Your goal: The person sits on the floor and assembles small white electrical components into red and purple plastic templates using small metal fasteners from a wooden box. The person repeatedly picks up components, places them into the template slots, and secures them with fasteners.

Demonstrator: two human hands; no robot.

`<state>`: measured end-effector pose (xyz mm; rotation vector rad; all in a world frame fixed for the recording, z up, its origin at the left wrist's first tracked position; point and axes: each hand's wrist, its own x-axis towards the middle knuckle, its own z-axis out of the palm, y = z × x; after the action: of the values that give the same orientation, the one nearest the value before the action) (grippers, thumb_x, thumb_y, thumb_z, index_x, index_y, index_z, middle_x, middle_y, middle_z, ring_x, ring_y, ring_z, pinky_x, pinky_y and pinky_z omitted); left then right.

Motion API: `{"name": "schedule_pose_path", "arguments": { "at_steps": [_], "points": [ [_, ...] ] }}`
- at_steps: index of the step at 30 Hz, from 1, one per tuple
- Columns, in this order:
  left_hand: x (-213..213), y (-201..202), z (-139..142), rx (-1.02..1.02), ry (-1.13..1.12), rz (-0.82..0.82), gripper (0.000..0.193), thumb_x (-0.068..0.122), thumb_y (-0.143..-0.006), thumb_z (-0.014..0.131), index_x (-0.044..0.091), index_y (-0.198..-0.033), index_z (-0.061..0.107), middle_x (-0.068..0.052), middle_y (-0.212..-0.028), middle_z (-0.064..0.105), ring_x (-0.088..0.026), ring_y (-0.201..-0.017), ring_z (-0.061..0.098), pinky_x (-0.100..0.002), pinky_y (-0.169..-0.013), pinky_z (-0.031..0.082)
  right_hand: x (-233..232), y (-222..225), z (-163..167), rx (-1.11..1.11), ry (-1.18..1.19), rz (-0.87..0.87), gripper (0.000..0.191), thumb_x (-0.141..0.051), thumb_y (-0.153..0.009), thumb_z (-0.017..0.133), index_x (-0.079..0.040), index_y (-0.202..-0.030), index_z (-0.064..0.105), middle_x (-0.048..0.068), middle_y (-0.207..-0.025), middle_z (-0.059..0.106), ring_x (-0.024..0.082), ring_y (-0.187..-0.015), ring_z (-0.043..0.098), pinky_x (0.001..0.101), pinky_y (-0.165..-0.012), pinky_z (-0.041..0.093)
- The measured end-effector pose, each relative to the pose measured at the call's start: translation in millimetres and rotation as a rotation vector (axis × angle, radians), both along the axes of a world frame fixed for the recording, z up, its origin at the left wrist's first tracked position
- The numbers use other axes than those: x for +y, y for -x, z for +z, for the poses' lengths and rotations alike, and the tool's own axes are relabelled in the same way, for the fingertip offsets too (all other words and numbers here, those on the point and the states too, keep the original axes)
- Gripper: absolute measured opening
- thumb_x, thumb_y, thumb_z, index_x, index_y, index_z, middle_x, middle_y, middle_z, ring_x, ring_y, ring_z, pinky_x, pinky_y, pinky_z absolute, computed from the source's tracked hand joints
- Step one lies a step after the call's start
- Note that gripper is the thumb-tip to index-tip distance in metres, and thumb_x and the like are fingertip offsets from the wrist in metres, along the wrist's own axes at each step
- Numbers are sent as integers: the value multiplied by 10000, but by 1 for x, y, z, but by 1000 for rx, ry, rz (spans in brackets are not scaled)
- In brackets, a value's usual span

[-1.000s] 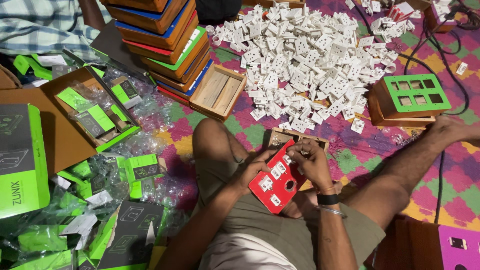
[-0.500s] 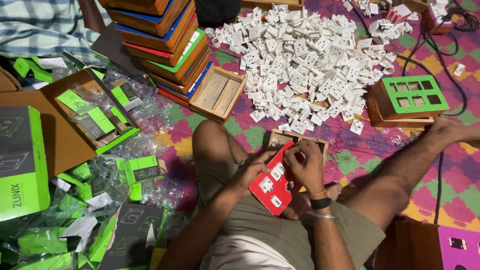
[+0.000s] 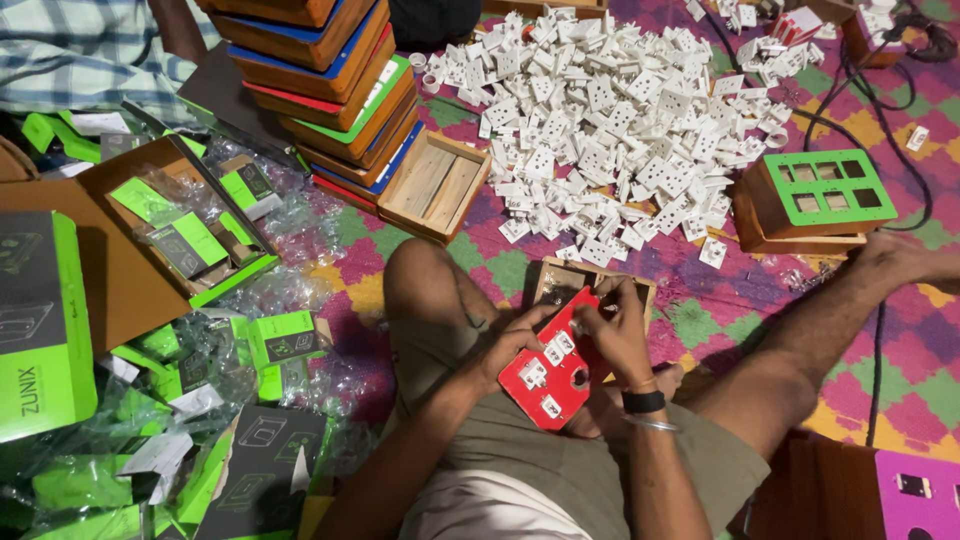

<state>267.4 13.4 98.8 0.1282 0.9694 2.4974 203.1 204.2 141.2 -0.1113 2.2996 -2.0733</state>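
I sit cross-legged on a patterned mat and hold a red switch plate (image 3: 545, 385) over my lap. Several white socket modules are set in it. My left hand (image 3: 508, 345) grips its left edge from below. My right hand (image 3: 615, 330) rests on its upper right part, fingers curled over the plate and pressing near a module. Just behind the plate lies an open wooden box (image 3: 560, 280) on the mat.
A big heap of white socket modules (image 3: 620, 110) lies ahead. A stack of coloured wooden boxes (image 3: 330, 90) and an empty wooden box (image 3: 435, 185) stand at left-centre. A green-topped box (image 3: 815, 195) is at right, green cartons (image 3: 40, 330) and plastic wrap at left, a pink plate (image 3: 915, 490) at bottom right.
The red plate has tilted and shifted slightly in my lap. My right hand has moved up over its top right part; my left hand keeps its grip.
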Motion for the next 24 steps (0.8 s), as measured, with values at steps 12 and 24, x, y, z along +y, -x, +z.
{"name": "schedule_pose_path", "arguments": {
  "at_steps": [12,24],
  "points": [
    [-8,4,-4,-121,-275,211,666,116,-808,498,39,-1465,416,-170,-1328,602,-281,-1213,634,-408,-1023,544,16,0,17,33,-172,-34,296,-300,-1071,557,-62,-1249,563,36,-978,630,115,-776,563,253,-644,484],
    [8,-18,-9,-59,-562,48,861,667,-969,584,89,-1584,414,-144,-1520,529,-327,-1394,538,-532,-1178,428,-19,-18,23,-142,-89,175,705,-528,-1061,404,12,-1513,407,162,-1508,460,245,-1360,405,359,-1109,301]
  ]
}}
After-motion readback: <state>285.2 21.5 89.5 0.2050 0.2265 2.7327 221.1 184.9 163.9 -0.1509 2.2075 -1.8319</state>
